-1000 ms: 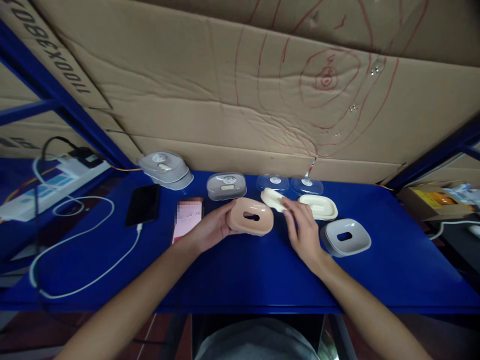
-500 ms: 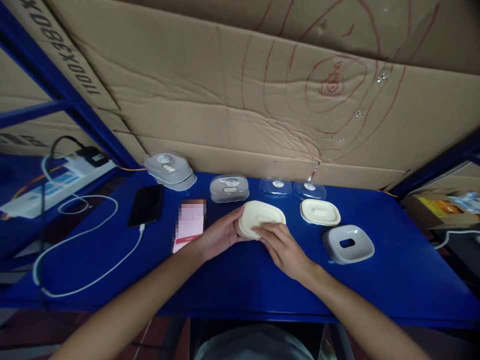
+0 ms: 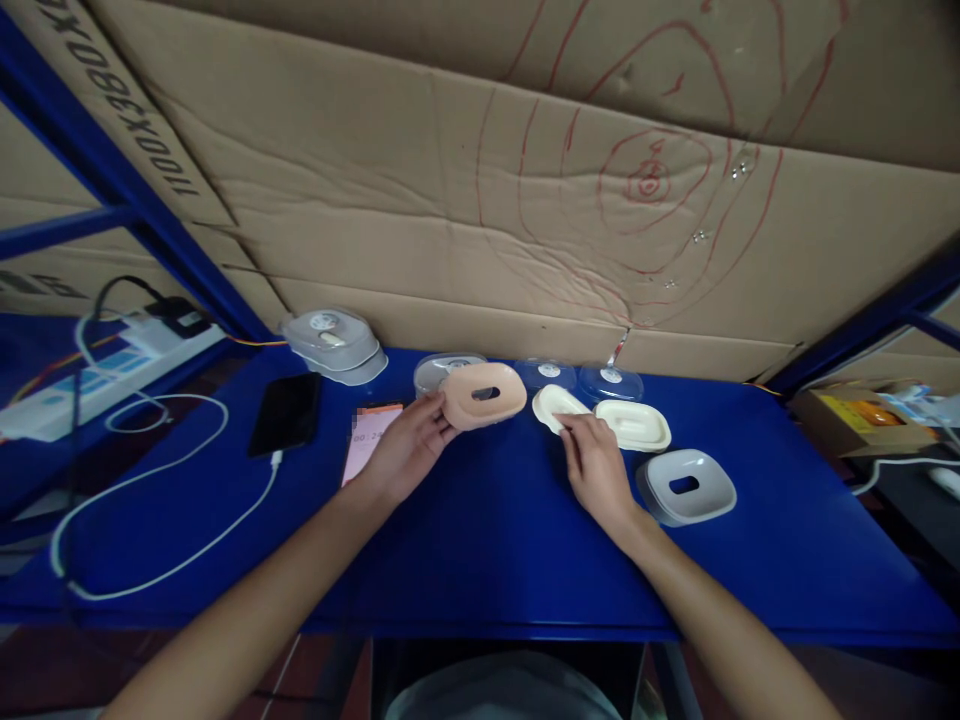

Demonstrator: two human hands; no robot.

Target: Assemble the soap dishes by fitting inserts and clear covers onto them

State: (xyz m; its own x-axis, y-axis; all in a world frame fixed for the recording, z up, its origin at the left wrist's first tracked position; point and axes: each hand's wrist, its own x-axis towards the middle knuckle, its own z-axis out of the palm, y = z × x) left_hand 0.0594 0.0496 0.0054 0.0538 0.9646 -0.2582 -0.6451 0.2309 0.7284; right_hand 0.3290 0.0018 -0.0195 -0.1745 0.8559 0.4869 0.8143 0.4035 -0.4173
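Observation:
My left hand [image 3: 415,445] grips a peach-coloured soap dish base [image 3: 501,402] by its left side, raised above the table; a dark slot shows in its middle. In my right hand [image 3: 596,462], a cream soap dish tray [image 3: 553,402] is pinched at its near edge. A second cream tray [image 3: 651,432] lies on the table just right of those fingers. Nearer and farther right sits a grey soap dish base [image 3: 712,490] with a slot. Behind them lie two clear lids, the left lid [image 3: 534,374] and the right lid [image 3: 626,388].
A lidded grey soap dish [image 3: 429,374] is partly hidden behind the peach base. More grey dishes [image 3: 337,350] are stacked at the back left. On the blue table [image 3: 480,570] lie a lit phone [image 3: 367,455] and a dark phone [image 3: 286,412] with a white cable [image 3: 180,578].
My hands have moved apart. The cream tray has come off the peach base: the right hand carried the tray rightward, and the left hand raised the base slightly.

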